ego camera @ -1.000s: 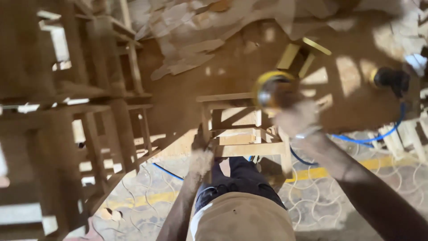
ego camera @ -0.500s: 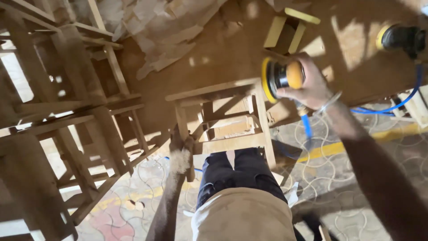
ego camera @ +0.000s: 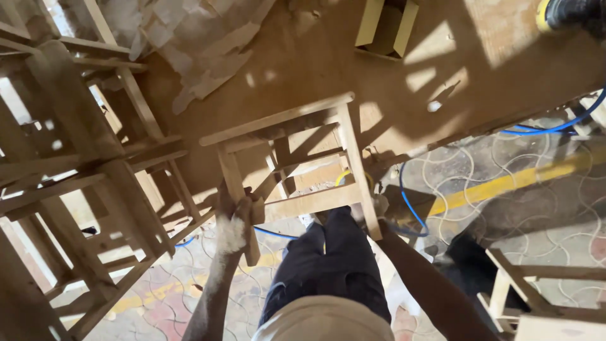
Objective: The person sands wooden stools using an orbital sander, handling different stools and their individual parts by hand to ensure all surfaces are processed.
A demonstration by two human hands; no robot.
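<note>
Between the fingers: bare pale wooden stool frame (ego camera: 297, 158), tipped against the knees. Left hand (ego camera: 235, 218) clasps its near leg, steadying it; right hand (ego camera: 380, 208) behind the opposite leg, grip indiscernible.

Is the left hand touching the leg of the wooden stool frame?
Touching: in the head view the left hand is wrapped around the near leg of the wooden stool frame.

Place: a woodworking workshop.
Evidence: unfinished wooden stool frames (ego camera: 82, 189) stacked at the side, a dusty workbench (ego camera: 442, 82), a blue air hose (ego camera: 555, 126), a sander (ego camera: 568, 12), dusty patterned floor (ego camera: 505, 208).
</note>
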